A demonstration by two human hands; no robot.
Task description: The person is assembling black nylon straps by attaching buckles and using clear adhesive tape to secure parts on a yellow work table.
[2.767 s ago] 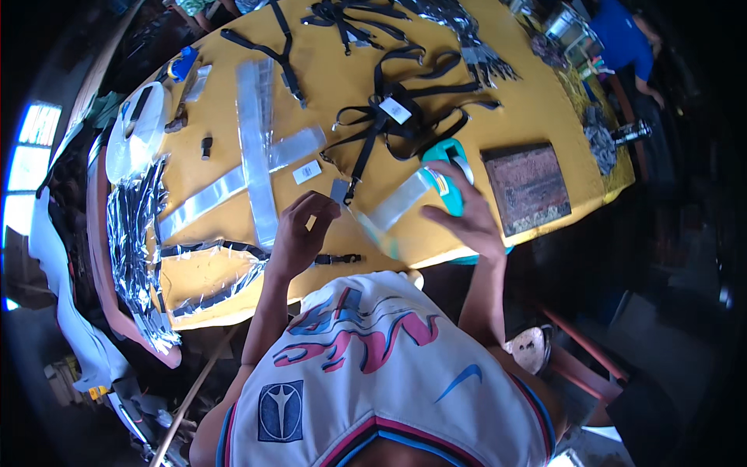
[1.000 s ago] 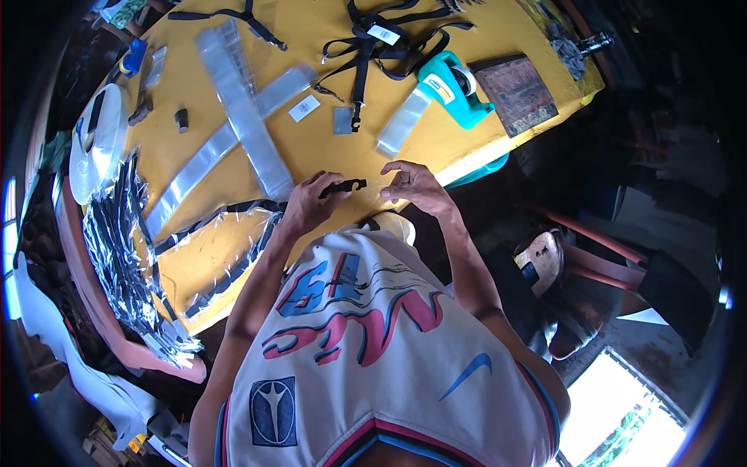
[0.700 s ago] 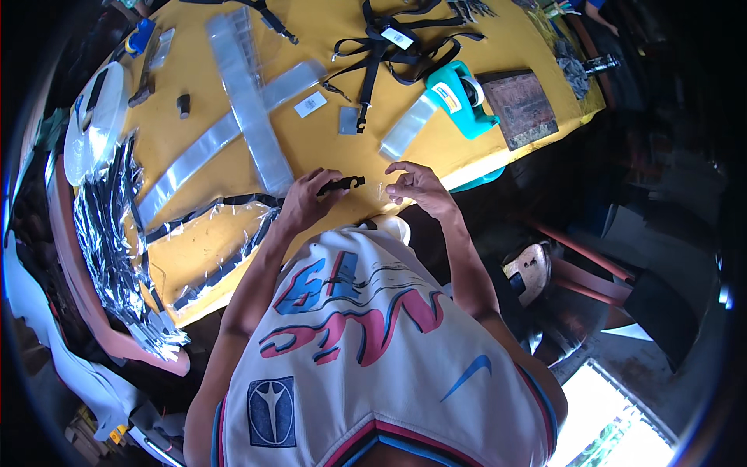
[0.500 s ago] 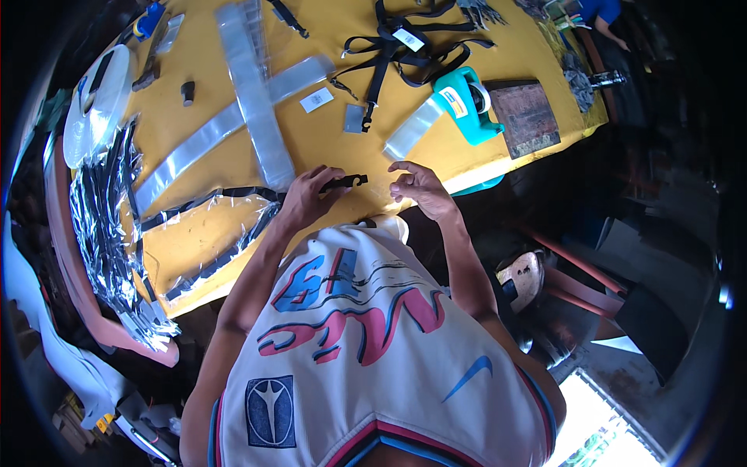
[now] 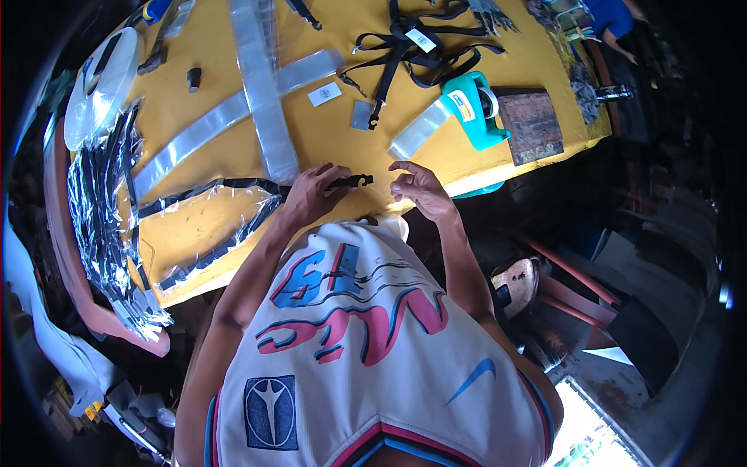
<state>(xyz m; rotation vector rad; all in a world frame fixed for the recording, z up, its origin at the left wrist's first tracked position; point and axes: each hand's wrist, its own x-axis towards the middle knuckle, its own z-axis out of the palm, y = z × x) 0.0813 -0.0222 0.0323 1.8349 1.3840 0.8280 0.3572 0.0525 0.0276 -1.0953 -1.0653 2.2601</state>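
Observation:
My left hand (image 5: 313,194) is closed round a black strap, its dark hooked plastic end (image 5: 359,181) sticking out to the right past my fingers. A plastic-wrapped black strap (image 5: 210,187) runs leftward over the table from beside that hand. My right hand (image 5: 422,191) is a short way right of the hook, near the table's front edge. Its index finger and thumb are apart with nothing visible between them, and the other fingers are curled. Beyond my hands lie a small grey card (image 5: 361,115) and a black strap harness (image 5: 405,47) with a white label.
On the yellow table (image 5: 327,132) lie long clear plastic sleeves (image 5: 264,101), a white card (image 5: 324,94), a teal tape dispenser (image 5: 472,113) and a dark wooden block (image 5: 531,127). Plastic-wrapped black straps (image 5: 117,218) are heaped at the left edge. Another person (image 5: 611,23) is at far right.
The view has shifted slightly, so the table's things sit a little further right and higher. My hands keep nearly the same pose, and the strap stays in my left hand.

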